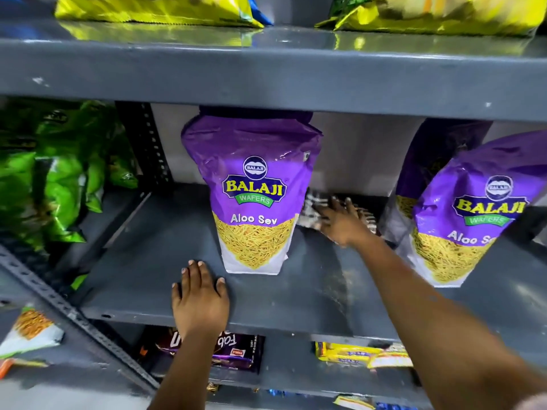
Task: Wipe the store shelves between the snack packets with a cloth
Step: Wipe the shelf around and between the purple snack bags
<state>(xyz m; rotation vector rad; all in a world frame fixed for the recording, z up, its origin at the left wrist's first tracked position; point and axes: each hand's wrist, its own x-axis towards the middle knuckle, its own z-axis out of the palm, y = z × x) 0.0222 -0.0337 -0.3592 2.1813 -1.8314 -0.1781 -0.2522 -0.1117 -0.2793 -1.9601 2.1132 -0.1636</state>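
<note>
We find the cloth (313, 207), a striped rag, far back on the middle shelf (154, 261), in the gap between the two purple Aloo Sev packets. The right hand (340, 221) lies on top of it, fingers spread and pressing it flat, not gripping; motion blur hides finer detail. The left hand (199, 297) rests palm down near the shelf's front edge, fingers extended and holding nothing, just in front of the centre packet (254, 196).

In our judgement the wipe of this gap is in progress at its rear. A pale dusty streak (337, 285) shows on the shelf surface nearer the front, so that strip appears outstanding. The open area left of the centre packet looks fairly clean, though we cannot confirm it was wiped. The upper and lower shelves give no sign either way.

Both packets stand upright and sealed; the right packet (473, 214) leans slightly. Yellow sev shows through their lower windows. Green packets (59, 179) crowd the neighbouring bay.
</note>
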